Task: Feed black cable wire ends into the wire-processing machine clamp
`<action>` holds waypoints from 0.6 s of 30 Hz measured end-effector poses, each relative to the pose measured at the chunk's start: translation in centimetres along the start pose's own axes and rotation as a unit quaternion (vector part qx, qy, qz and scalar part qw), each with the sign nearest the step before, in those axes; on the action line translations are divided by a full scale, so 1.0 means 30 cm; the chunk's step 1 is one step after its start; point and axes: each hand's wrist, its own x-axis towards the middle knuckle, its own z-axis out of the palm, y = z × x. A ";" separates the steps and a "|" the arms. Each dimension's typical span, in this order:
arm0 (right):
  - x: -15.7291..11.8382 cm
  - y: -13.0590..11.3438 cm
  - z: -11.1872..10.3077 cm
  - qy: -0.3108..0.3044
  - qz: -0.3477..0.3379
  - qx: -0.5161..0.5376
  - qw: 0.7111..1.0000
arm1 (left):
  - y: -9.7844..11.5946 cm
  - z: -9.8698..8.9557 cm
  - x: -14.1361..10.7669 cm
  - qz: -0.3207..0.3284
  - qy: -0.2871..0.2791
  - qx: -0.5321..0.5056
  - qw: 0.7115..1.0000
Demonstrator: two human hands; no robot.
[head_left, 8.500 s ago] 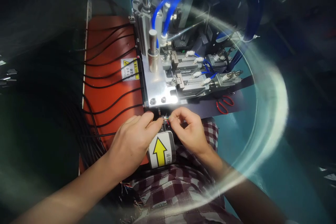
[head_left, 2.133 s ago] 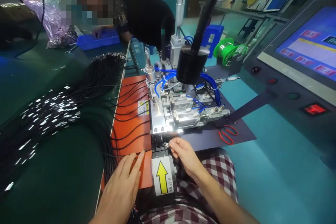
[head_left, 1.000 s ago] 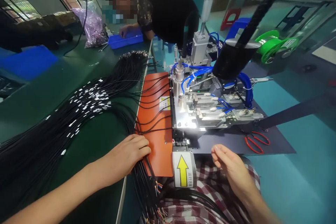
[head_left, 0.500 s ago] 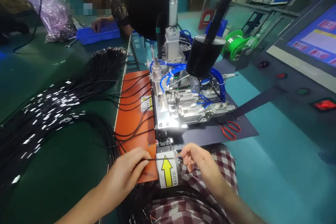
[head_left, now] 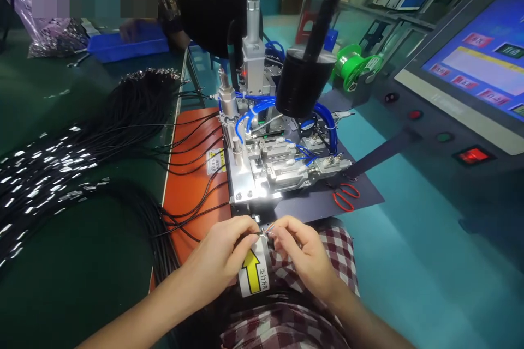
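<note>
My left hand [head_left: 231,245] pinches a thin black cable close to its stripped end, just above the white label with a yellow arrow [head_left: 252,272]. Fine coloured wires [head_left: 269,227] fan out from that end. The fingertips of my right hand [head_left: 301,248] are closed on these wires. Right behind my hands stands the metal machine [head_left: 282,169] with its cylinders and blue air tubes. Several black cables [head_left: 200,163] run from its left side across the orange plate [head_left: 186,144].
Bundles of black cable [head_left: 139,98] cover much of the green table [head_left: 98,245] on the left. Red-handled pliers [head_left: 346,196] lie right of the machine, below a black lamp head [head_left: 305,82]. A control panel with a screen [head_left: 483,65] stands at right. Across the table, a person reaches into a blue tray [head_left: 123,49].
My left hand has moved right and slightly up with the cable. My right hand has come in and closed on the coloured wires. The whole view has shifted to the right.
</note>
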 end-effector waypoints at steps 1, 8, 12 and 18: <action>0.000 -0.001 0.001 0.012 -0.017 -0.026 0.999 | -0.003 0.005 0.007 -0.005 0.005 -0.018 1.000; 0.019 -0.009 0.020 0.076 -0.174 -0.222 0.956 | -0.035 0.046 -0.003 -0.016 0.045 -0.069 0.996; 0.013 0.003 0.027 0.071 -0.176 -0.227 0.955 | -0.038 0.058 -0.010 0.002 0.072 -0.077 0.994; 0.017 0.029 0.011 0.041 -0.072 -0.041 0.996 | -0.033 0.051 -0.017 -0.002 0.089 -0.110 0.990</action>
